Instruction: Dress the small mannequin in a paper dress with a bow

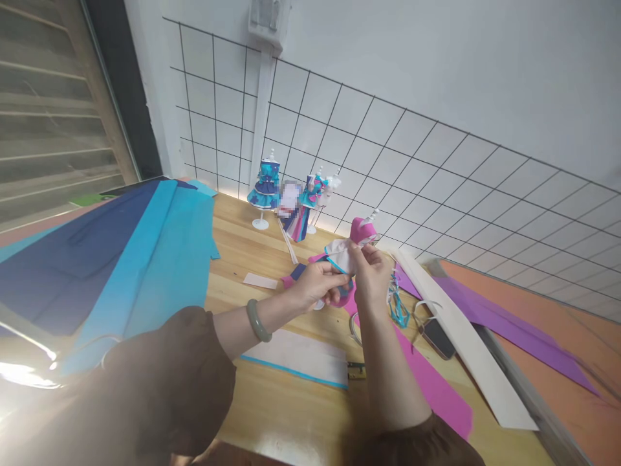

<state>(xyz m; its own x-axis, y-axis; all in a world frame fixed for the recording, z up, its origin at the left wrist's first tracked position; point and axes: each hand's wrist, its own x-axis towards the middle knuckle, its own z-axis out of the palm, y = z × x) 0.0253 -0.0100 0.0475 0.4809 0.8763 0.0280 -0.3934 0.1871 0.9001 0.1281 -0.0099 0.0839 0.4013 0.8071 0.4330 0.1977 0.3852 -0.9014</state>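
Between my hands is a miniature dress form with a pink bodice (363, 229), tilted to the right. A white doll skirt piece with a blue edge (341, 255) hangs from it. My left hand (323, 285), with a green bangle on the wrist, pinches the lower edge of the skirt piece. Higher up, my right hand (371, 268) has its fingers closed on the white cloth near the bodice. Below the hands, a white cloth strip with a blue edge (301, 357) lies flat. A small black and yellow tool (356, 370) touches its right end.
Dressed miniature forms, one in blue (264, 184) and one in mixed colours (315, 189), stand behind. Blue cloth (160, 259) covers the left side. Pink cloth (434, 395), a long white strip (466, 336), a dark phone-like object (438, 338) and purple cloth (514, 333) lie right. A wire grid (373, 97) backs the table.
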